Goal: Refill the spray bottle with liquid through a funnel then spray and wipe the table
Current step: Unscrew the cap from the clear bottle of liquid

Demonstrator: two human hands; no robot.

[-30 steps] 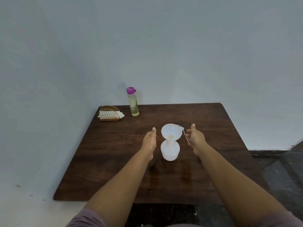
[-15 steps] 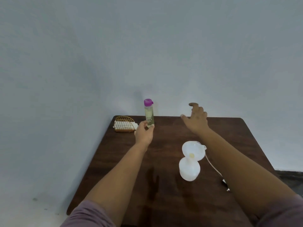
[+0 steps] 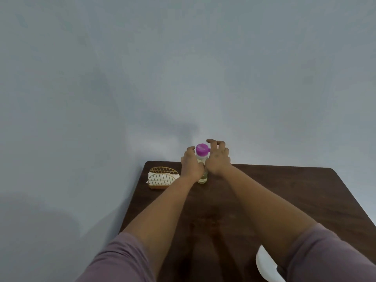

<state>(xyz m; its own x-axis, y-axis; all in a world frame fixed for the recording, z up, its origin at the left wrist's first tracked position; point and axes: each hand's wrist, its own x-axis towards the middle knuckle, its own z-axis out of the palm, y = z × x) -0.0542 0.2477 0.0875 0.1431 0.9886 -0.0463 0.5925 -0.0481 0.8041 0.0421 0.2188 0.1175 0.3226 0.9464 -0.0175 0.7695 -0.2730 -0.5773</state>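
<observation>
A clear bottle of pale yellow liquid point(image 3: 202, 178) with a purple cap point(image 3: 202, 149) stands at the far edge of the dark wooden table point(image 3: 274, 196). My left hand point(image 3: 191, 164) is wrapped around the bottle's body. My right hand point(image 3: 218, 159) hovers beside the cap with fingers spread and curled, holding nothing. At the bottom right, a slice of the white funnel point(image 3: 266, 265) shows from behind my right sleeve; the spray bottle under it is hidden.
A gold wire holder with white cloths point(image 3: 161, 178) sits at the table's far left corner, just left of my left hand. A plain grey wall rises right behind the table.
Both hands have reached forward from the funnel to the purple-capped bottle. The left hand has closed on it and the right has come in beside the cap. The camera tilted up.
</observation>
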